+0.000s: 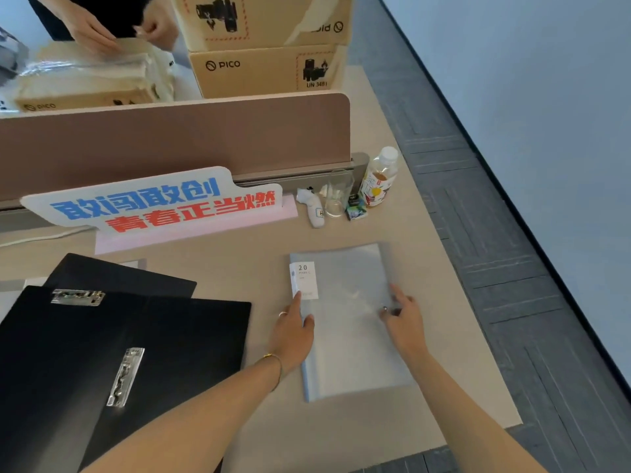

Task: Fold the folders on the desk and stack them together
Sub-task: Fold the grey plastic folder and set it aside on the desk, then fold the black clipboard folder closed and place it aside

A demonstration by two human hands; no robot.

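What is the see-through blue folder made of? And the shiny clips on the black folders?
The blue folder looks like thin, frosted plastic: it is pale, half see-through and slightly glossy under the hands. The clips look like polished metal, since they are silvery and glint brightly. The black folder they sit on seems matte plastic or coated board; I cannot tell which.

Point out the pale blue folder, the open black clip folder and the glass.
pale blue folder (348, 349), head view, bare cover between the hands.
open black clip folder (191, 339), head view, right-hand flap.
glass (338, 194), head view, its clear side wall.
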